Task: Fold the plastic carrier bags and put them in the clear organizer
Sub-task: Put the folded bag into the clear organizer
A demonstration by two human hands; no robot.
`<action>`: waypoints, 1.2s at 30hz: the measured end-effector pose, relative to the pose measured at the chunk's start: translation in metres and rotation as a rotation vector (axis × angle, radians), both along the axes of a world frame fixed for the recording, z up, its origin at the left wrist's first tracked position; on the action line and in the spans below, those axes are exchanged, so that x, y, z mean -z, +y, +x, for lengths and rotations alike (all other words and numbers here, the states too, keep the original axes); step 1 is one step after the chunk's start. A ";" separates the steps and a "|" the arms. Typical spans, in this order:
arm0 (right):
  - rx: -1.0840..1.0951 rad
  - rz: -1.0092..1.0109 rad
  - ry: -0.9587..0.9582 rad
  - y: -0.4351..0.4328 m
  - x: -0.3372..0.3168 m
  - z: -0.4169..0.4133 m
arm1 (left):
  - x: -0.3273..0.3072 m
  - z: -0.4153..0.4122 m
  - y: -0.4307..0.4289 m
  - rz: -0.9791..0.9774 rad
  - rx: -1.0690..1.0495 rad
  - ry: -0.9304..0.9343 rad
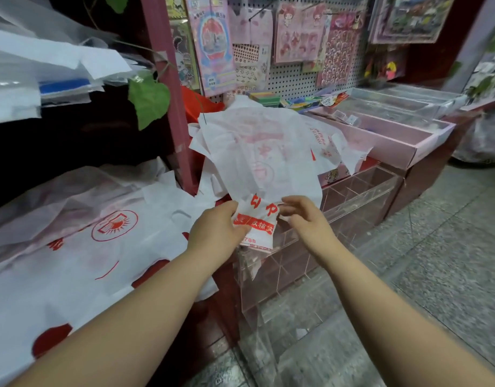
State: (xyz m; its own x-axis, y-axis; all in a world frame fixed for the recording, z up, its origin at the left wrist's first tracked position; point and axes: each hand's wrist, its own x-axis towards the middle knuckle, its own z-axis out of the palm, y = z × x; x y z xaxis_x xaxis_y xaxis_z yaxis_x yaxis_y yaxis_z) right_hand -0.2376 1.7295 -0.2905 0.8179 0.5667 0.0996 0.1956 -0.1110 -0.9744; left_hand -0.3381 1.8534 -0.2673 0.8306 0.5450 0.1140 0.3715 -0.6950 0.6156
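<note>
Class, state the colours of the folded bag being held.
The folded bag is white with red print; head view.

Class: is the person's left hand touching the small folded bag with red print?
Touching. The head view shows the left hand gripping the folded bag, its fingers curled over the bag's left edge.

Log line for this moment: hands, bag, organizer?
step: fold | left hand: grips folded bag | right hand: at bag's edge, grip unclear | organizer: bag not yet inside | pile: unfolded bags behind
</note>
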 end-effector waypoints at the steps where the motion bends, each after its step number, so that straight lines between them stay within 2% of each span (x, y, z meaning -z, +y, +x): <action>1: -0.035 -0.007 -0.001 -0.001 -0.003 0.001 | 0.000 0.002 -0.001 0.021 0.025 0.023; 3: -0.122 -0.120 -0.116 -0.001 -0.011 0.007 | -0.001 0.006 -0.002 0.081 0.074 0.050; 5: -0.196 -0.318 -0.308 0.001 -0.018 0.015 | -0.004 0.009 -0.004 0.140 0.108 0.073; 7: -0.206 -0.505 -0.480 0.005 -0.021 0.021 | -0.008 0.012 -0.002 0.195 0.129 0.081; 8: -0.207 -0.552 -0.506 0.008 -0.021 0.022 | -0.011 0.013 0.000 0.219 0.144 0.074; 12: -0.196 -0.538 -0.479 0.015 -0.022 0.019 | -0.019 0.015 0.009 0.302 0.174 0.074; 15: -0.176 -0.469 -0.460 0.013 -0.022 0.019 | -0.016 0.015 0.010 0.170 0.180 0.032; 17: -0.183 -0.472 -0.483 0.011 -0.022 0.018 | -0.009 0.016 0.009 0.135 0.185 0.075; 22: -0.213 -0.527 -0.537 0.013 -0.020 0.016 | -0.003 0.019 0.008 0.254 0.173 0.175; 28: -0.211 -0.552 -0.511 0.020 -0.021 0.016 | -0.011 0.018 0.016 0.478 0.137 0.170; 29: -0.204 -0.552 -0.507 0.019 -0.021 0.017 | -0.011 0.017 0.017 0.426 0.120 0.147; 32: -0.202 -0.481 -0.409 0.017 -0.021 0.019 | -0.014 0.016 0.017 0.072 0.104 -0.003; 33: -0.206 -0.476 -0.389 0.015 -0.021 0.019 | -0.015 0.017 0.016 0.018 0.125 -0.027; 36: -0.218 -0.509 -0.382 0.012 -0.022 0.022 | -0.012 0.019 0.010 0.031 0.166 0.029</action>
State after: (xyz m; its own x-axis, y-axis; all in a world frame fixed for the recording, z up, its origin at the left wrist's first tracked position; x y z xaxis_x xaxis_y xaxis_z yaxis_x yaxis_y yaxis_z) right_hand -0.2160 1.7415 -0.2681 0.6398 0.7677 0.0360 0.5863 -0.4573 -0.6687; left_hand -0.3192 1.8639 -0.2553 0.9122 0.3966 0.1029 0.2674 -0.7667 0.5836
